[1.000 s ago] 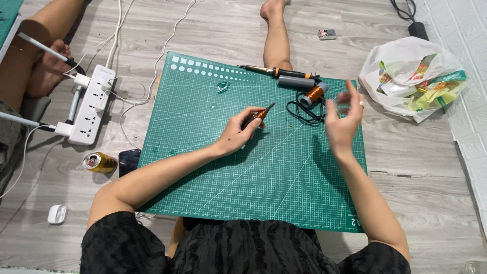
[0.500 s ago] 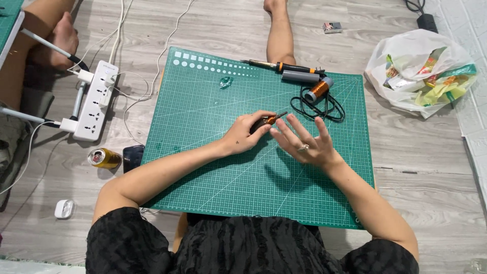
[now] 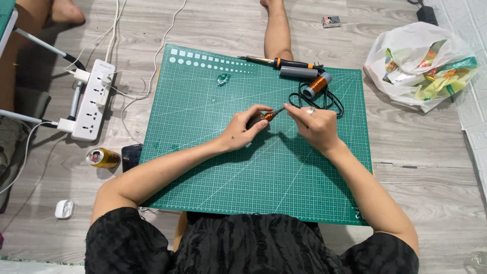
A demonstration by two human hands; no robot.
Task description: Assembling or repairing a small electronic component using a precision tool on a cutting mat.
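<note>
My left hand (image 3: 244, 128) grips a small orange-and-black tool (image 3: 267, 116) over the middle of the green cutting mat (image 3: 203, 152). My right hand (image 3: 314, 125), with a ring on one finger, pinches the metal tip end of the same tool from the right. Both hands meet just above the mat. Behind them lie a spool of copper wire (image 3: 318, 84), a coil of black cable (image 3: 332, 101), a grey cylinder (image 3: 299, 72) and a soldering iron (image 3: 278, 62) with an orange-and-black handle.
A small clear bit (image 3: 223, 78) lies on the mat's far side. Left of the mat are a white power strip (image 3: 94, 100), a gold can (image 3: 103, 158), a dark phone (image 3: 131, 155) and a white earbud case (image 3: 64, 209). A plastic bag (image 3: 421, 61) of packets sits far right.
My right hand has come down from raised at the right and closed on the tool's tip. The left hand has stayed on the tool.
</note>
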